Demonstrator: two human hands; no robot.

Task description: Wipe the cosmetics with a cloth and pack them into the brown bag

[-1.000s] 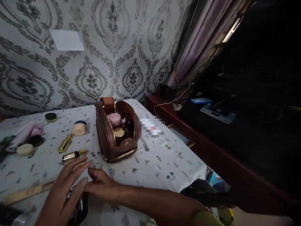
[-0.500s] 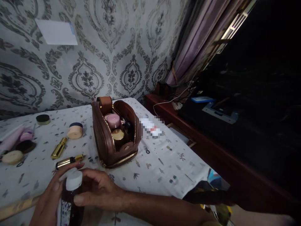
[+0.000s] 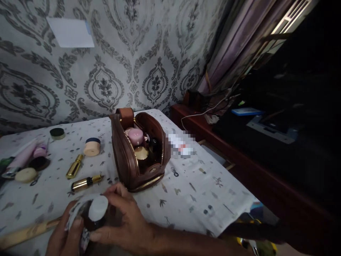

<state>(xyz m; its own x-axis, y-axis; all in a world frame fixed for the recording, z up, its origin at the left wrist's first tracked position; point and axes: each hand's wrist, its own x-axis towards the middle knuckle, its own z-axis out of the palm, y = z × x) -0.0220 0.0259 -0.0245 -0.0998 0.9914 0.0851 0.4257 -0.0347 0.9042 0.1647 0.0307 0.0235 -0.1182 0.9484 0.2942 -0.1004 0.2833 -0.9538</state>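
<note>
A dark bottle (image 3: 96,224) with a white cap (image 3: 98,208) sits between 2 hands at the near left of a patterned tablecloth (image 3: 183,209), its long axis leaning, cap end pointing up and far. The left hand (image 3: 64,233) clasps a pale patterned piece (image 3: 76,212), blurred, beside the bottle; the right hand (image 3: 129,218) curves thumb and fingers around it, though how firmly cannot be told. An unzipped brown bag (image 3: 124,160) stands just beyond, lengthwise near to far, closer to the right hand.
</note>
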